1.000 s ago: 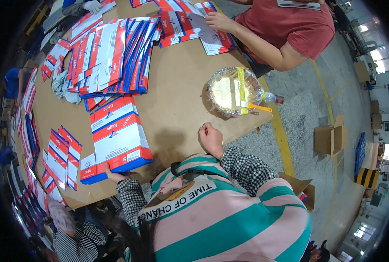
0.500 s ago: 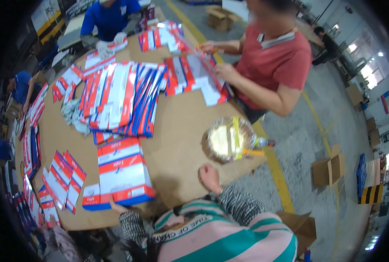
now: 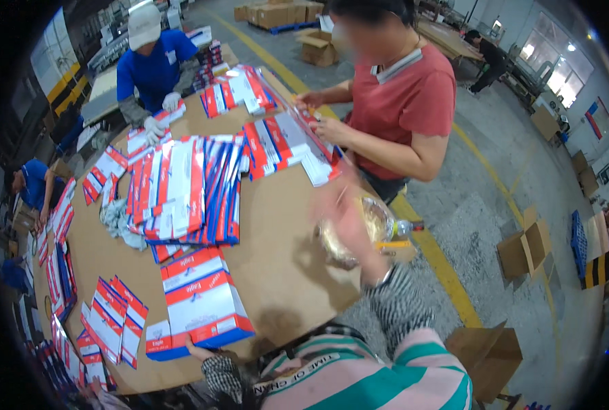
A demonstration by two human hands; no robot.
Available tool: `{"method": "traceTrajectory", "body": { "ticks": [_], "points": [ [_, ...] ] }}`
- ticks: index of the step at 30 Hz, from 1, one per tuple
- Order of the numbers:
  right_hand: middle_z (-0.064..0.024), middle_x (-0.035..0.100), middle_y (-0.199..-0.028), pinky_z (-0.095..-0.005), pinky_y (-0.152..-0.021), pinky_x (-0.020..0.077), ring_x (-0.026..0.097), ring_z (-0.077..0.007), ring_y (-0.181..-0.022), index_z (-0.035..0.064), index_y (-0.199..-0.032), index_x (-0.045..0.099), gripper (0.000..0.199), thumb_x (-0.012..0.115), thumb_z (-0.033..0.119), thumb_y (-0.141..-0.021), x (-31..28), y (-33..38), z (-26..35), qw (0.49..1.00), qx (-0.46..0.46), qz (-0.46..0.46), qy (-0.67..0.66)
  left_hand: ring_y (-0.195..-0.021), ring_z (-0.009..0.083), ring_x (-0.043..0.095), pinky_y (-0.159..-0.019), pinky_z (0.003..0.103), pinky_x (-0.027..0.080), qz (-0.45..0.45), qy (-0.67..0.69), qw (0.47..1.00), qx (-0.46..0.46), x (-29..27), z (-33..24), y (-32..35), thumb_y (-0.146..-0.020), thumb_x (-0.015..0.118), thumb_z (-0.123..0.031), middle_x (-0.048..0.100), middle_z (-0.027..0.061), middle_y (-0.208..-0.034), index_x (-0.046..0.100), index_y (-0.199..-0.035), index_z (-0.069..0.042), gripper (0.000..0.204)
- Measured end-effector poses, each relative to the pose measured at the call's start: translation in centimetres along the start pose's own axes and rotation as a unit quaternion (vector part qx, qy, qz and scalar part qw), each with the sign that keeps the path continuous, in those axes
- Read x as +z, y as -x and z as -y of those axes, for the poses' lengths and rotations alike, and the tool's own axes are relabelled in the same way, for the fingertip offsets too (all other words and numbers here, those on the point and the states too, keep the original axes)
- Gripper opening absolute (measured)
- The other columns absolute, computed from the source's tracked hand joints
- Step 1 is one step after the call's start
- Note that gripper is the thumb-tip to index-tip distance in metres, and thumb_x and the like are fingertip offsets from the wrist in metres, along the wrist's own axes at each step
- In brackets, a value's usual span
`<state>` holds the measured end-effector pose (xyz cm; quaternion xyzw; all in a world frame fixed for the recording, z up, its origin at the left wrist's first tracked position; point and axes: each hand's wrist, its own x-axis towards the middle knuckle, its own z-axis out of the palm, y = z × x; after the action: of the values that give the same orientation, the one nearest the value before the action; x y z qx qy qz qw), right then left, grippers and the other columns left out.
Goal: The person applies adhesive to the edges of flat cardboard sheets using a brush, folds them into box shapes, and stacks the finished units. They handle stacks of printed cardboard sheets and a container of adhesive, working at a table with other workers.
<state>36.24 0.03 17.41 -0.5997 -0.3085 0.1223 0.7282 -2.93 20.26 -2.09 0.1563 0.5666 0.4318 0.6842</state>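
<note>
Brown cardboard covered the long worktable (image 3: 277,225) on a warehouse floor marked with yellow lines, so the printed goods could be fanned out across it in reach of several workers.

From the head view, the person's left hand (image 3: 198,351) lay at the near edge of the table, fingertips touching the near corner of a stack of flat red, white and blue cartons (image 3: 198,304), apparently steadying it; the fingers looked extended rather than closed on anything. The right hand (image 3: 349,219) was raised and blurred over a roll of clear tape (image 3: 359,229) at the table's right edge; whether it had closed on the roll could not be told. A yellow-handled cutter (image 3: 394,244) lay just beside the roll.

Farther up, a big fanned pile of the same cartons (image 3: 181,188) sat mid-table. A person in a red shirt (image 3: 403,102) handled cartons opposite, and a person in blue (image 3: 150,61) with white gloves worked at the far end.
</note>
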Motion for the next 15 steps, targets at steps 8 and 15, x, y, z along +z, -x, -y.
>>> {"method": "traceTrajectory", "body": {
  "ticks": [8, 15],
  "points": [
    [-0.0127, 0.058, -0.097, -0.0319, -0.081, 0.0486, 0.060, -0.0181, -0.085, 0.0001, -0.127, 0.039, 0.035, 0.046, 0.010, -0.095, 1.5, -2.8, 12.2, 0.957, -0.270, -0.012, -0.107, -0.080, 0.0231, 0.063, -0.059, 0.034, 0.052, -0.003, 0.064, 0.997, 0.034, 0.7, 0.3, 1.6, -0.077, 0.058, -0.048, 0.064, 0.0103, -0.099, 0.056, -0.111, -0.004, 0.056],
    [-0.0103, 0.060, -0.077, -0.0309, -0.062, 0.0476, 0.058, -0.0174, -0.065, -0.0003, -0.110, 0.056, 0.032, 0.060, 0.021, -0.086, 4.9, 12.3, -11.3, 0.942, 0.220, 0.145, 0.209, -0.093, 0.0247, 0.061, -0.072, 0.035, 0.051, 0.040, 0.033, 0.998, 0.024, 0.2, 0.4, 1.2, -0.077, 0.058, -0.048, 0.061, 0.0120, -0.110, 0.053, -0.117, -0.003, 0.061]
  ]
}}
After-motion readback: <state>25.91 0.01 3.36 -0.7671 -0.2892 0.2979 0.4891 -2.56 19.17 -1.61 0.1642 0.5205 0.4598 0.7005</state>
